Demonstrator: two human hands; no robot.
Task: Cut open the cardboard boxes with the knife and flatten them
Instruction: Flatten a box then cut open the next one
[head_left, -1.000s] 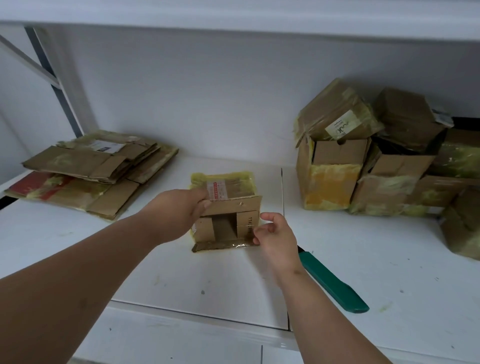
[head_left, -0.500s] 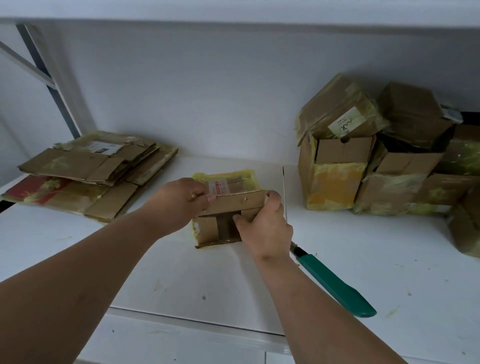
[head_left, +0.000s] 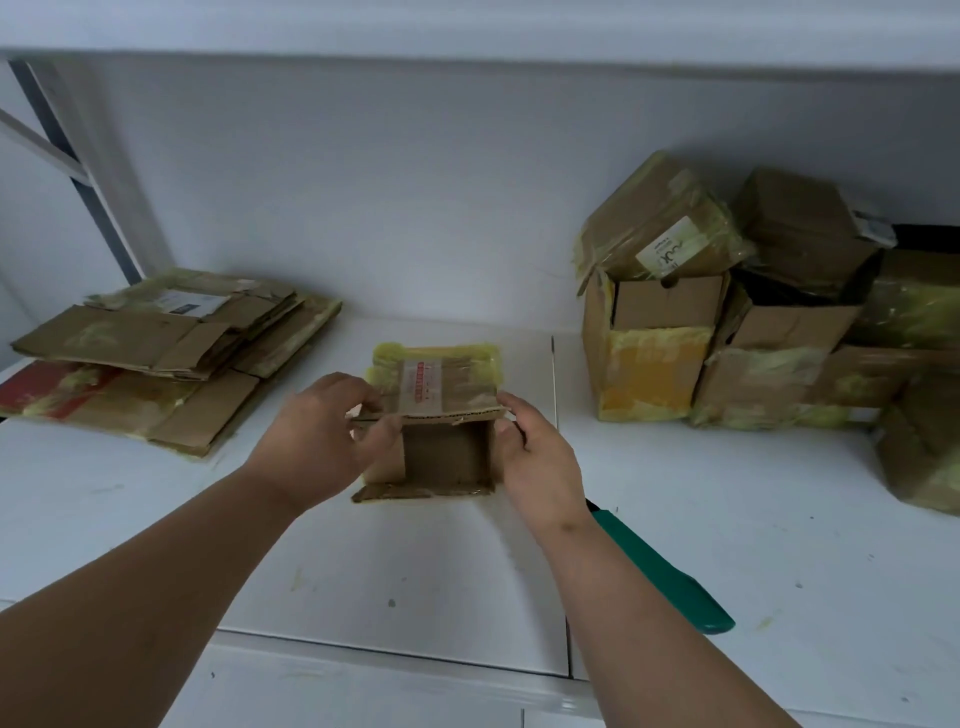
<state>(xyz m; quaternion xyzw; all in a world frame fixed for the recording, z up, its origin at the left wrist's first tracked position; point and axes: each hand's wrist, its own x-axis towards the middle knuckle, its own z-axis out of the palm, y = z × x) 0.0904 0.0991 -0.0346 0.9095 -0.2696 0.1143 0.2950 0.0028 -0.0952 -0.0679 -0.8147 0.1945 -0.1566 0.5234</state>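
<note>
A small cardboard box (head_left: 436, 384) wrapped in yellowish tape sits in the middle of the white shelf, its near end open toward me. My left hand (head_left: 322, 441) grips the box's left side, fingers on the top flap and the left inner flap. My right hand (head_left: 535, 457) holds the right side, thumb at the top flap's right corner. The knife (head_left: 670, 577), with a green handle, lies on the shelf under my right forearm; its blade is hidden.
A stack of flattened cardboard (head_left: 166, 353) lies at the back left. A pile of taped boxes (head_left: 753, 322) fills the back right. A metal shelf post (head_left: 78, 171) rises at far left. The shelf's front edge (head_left: 395, 660) runs below my arms.
The top flap has been lifted to level and the side flaps spread, so the box's inside now shows. My right hand moved from the front of the box to its right side.
</note>
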